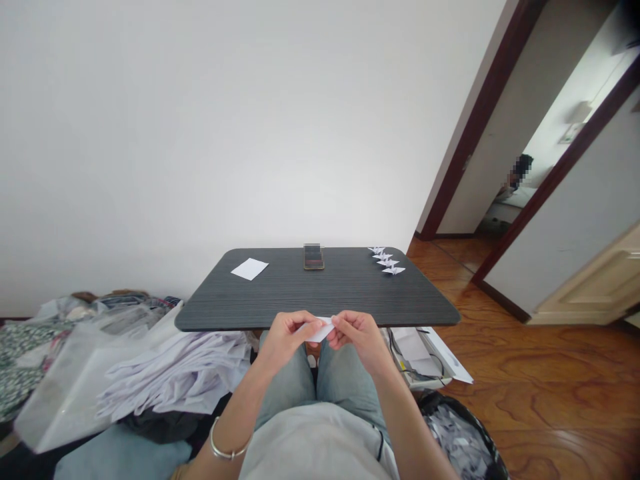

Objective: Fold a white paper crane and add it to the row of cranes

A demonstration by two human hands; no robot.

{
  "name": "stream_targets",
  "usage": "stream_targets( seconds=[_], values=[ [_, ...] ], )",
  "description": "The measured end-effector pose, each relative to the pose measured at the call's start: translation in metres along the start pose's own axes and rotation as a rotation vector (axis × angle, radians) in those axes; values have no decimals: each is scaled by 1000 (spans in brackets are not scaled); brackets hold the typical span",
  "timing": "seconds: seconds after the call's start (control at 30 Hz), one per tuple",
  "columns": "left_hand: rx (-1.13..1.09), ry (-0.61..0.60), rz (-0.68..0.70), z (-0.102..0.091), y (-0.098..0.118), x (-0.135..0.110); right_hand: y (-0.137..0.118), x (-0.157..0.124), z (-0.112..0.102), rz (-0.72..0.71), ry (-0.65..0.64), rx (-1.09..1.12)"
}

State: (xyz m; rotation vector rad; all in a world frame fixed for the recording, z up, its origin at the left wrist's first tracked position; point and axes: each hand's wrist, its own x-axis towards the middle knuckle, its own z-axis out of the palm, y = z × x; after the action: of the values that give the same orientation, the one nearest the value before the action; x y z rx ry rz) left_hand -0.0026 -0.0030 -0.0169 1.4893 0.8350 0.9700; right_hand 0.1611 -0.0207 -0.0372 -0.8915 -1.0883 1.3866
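Observation:
A small folded white paper (321,330) is held in front of me, just below the near edge of the dark table (280,300). My left hand (287,335) pinches its left end with closed fingers. Its right end is gripped by my right hand (359,337), thumb and fingertips pressed on it. Both hands hover over my lap. A silver bangle sits on my left wrist.
On the table lie a white sheet (249,269) at the back left, a phone (313,257) at the back middle and several folded paper figures (387,260) at the back right. Clothes and bags (125,373) pile up at my left. A person sits beyond the doorway (517,183).

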Motion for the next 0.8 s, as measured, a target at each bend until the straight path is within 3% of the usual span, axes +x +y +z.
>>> stream_targets(
  seconds=[0.3,0.8],
  values=[
    [-157,53,-111,3,7,-1,-2,-1,1,-17,-1,-11],
    [-167,32,-178,2,16,-3,-3,-2,1,-15,11,-16]
  ],
)
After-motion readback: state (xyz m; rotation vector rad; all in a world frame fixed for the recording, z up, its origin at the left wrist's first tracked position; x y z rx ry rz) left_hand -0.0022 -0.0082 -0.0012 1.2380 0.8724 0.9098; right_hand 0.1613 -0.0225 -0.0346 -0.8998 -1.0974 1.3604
